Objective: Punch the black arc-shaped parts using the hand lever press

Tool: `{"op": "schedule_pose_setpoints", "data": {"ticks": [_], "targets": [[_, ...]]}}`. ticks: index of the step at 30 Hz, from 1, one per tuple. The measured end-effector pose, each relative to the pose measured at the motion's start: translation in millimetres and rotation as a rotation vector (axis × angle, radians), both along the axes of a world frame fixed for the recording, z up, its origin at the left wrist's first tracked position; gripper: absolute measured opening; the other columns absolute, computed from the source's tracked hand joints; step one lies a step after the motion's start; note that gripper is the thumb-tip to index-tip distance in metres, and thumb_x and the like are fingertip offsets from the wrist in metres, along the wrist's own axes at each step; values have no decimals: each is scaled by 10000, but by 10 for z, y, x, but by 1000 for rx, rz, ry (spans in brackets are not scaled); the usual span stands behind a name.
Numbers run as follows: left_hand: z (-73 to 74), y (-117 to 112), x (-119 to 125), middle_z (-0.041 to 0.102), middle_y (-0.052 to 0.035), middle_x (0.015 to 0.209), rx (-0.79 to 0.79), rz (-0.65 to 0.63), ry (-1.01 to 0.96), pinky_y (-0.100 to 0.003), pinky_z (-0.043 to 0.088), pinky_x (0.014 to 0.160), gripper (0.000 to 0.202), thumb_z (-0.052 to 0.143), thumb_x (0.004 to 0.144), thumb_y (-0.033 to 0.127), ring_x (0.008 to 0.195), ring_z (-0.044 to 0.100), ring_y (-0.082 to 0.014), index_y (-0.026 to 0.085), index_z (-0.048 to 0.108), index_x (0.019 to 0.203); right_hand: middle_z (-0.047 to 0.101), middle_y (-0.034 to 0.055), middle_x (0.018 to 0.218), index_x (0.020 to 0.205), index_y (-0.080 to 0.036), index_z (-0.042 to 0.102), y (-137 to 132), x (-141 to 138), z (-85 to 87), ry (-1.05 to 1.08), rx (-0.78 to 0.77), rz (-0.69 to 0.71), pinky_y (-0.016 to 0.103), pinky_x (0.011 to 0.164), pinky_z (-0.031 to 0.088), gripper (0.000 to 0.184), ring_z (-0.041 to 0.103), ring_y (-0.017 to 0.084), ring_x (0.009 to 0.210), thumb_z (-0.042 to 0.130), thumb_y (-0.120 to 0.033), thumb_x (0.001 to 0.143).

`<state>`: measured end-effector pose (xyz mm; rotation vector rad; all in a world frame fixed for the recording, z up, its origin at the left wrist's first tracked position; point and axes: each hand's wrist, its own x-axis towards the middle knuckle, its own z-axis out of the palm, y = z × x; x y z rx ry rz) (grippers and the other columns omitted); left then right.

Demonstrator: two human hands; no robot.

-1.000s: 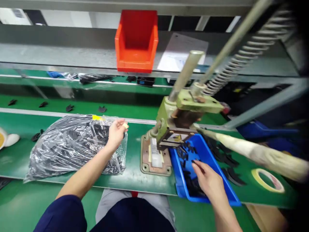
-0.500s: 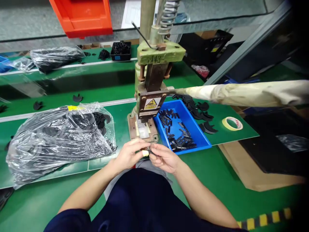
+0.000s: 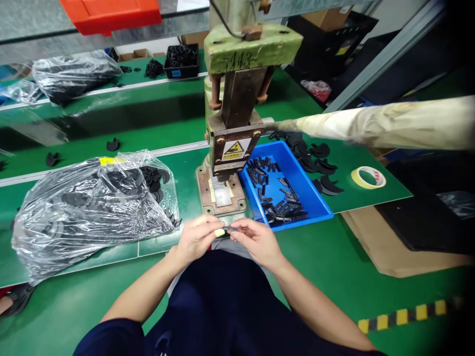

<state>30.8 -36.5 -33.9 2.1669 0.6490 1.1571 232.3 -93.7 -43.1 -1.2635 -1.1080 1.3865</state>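
Between my two hands, just in front of the press base, is a small dark strip-shaped part (image 3: 231, 228). My left hand (image 3: 199, 237) pinches its left end, with yellow tape wrapped round one fingertip. The other end sits between the thumb and fingers of my right hand (image 3: 258, 241). Beyond them stands a green hand press (image 3: 237, 123) with a warning label, its ram above a pale metal nest (image 3: 221, 193). To the right of the press, a blue bin (image 3: 317, 213) holds many small black strips like the one in my fingers.
A clear plastic bag (image 3: 89, 212) of black curved parts lies at left. The press's wrapped lever (image 3: 371, 123) reaches out to the right. Curved black parts (image 3: 309, 158) and a tape roll (image 3: 368, 177) lie beyond the bin. An orange bin (image 3: 115, 15) is overhead.
My right hand's fingers have straightened somewhat, and the dark strip now lies more level between both hands. The camera view has shifted, so the press appears larger.
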Motion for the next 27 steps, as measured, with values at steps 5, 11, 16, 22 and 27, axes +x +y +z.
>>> {"op": "schedule_pose_setpoints", "data": {"ticks": [5, 11, 16, 22, 27], "targets": [[-52, -16, -6, 702, -70, 970, -27, 9, -27, -226, 582, 747, 235, 655, 899, 133, 854, 691, -129, 191, 706, 1120, 732, 27, 868, 957, -256, 720, -12, -22, -26, -152, 85, -21, 292, 697, 548, 223, 675, 153, 778, 724, -405, 791], [-120, -16, -51, 695, -81, 1023, -30, 5, -32, -246, 587, 791, 290, 643, 896, 99, 912, 691, -140, 196, 677, 1167, 728, 22, 806, 929, -252, 724, 21, -27, -8, -235, 104, -9, 294, 686, 541, 193, 663, 145, 720, 712, -396, 801], [-113, 35, -82, 687, -105, 1065, 19, -53, 11, -282, 585, 841, 275, 577, 908, 48, 979, 682, -158, 179, 656, 1136, 739, 21, 767, 958, -232, 700, 112, -66, -35, -208, 49, 25, 297, 649, 573, 251, 690, 149, 662, 659, -446, 832], [-187, 392, -68, 705, -73, 969, -1, 179, 153, -291, 563, 830, 115, 567, 943, 145, 917, 668, -154, 170, 664, 1000, 758, 66, 1016, 1085, -234, 661, 186, 65, 9, -252, 6, -30, 313, 803, 586, 327, 710, 159, 862, 659, -443, 835], [-402, 866, -10, 710, -67, 942, 57, 296, 271, -308, 551, 832, 184, 502, 978, 212, 917, 667, -168, 166, 679, 960, 754, 56, 969, 1006, -235, 690, 120, 261, 103, -271, 17, 19, 323, 809, 576, 283, 701, 169, 856, 632, -466, 855]]}}
